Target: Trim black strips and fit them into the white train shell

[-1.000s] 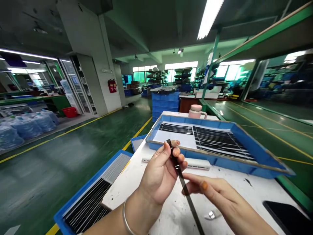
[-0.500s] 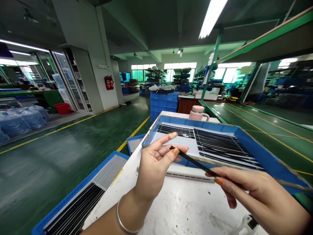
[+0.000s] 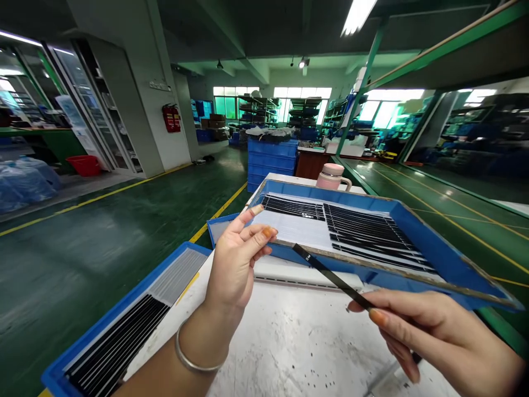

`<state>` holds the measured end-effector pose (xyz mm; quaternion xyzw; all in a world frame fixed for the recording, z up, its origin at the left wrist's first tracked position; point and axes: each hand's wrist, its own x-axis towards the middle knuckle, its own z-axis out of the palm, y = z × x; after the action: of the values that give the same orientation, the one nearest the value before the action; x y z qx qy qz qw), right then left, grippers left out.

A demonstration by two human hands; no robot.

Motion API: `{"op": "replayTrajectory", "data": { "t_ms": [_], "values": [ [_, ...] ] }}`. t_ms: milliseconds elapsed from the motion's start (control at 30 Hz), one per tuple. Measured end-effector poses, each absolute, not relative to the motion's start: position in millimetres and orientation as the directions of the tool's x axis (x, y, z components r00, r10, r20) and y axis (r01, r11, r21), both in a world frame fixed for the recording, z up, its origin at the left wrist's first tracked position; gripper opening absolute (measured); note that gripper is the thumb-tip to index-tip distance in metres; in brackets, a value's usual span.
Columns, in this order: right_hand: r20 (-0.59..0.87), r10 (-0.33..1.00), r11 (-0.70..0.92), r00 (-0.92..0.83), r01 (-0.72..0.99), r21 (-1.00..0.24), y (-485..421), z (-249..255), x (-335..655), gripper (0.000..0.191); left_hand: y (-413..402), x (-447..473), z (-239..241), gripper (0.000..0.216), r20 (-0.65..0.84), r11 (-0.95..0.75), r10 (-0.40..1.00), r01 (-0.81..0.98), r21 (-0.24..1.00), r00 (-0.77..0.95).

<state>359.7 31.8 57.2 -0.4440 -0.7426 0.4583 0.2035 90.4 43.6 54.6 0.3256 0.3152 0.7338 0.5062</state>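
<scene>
The left hand [image 3: 235, 259] is open at 7 o'clock, its fingers spread and holding nothing, with a metal bangle [image 3: 194, 353] on the wrist. The right hand [image 3: 438, 336], at 4 o'clock, pinches a thin black strip [image 3: 334, 275], which slants toward 11 o'clock, its far end over the near rim of a blue tray [image 3: 417, 242]. That tray, at 1 o'clock, tilts on a white table [image 3: 297, 342] and holds rows of black strips [image 3: 372, 237]. A second blue tray [image 3: 103, 325] sits at 8 o'clock, and a pink mug [image 3: 333, 176] stands beyond at 1 o'clock.
</scene>
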Motion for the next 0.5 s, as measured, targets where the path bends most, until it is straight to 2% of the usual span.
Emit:
{"op": "replayTrajectory", "data": {
  "t_ms": [500],
  "values": [
    [-0.095, 0.853, 0.210, -0.513, 0.504, -0.838, 27.6, 51.0, 365.8, 0.045, 32.6, 101.9, 53.3, 0.051, 0.229, -0.261, 0.965, -0.530, 0.807, -0.126]
  ]
}}
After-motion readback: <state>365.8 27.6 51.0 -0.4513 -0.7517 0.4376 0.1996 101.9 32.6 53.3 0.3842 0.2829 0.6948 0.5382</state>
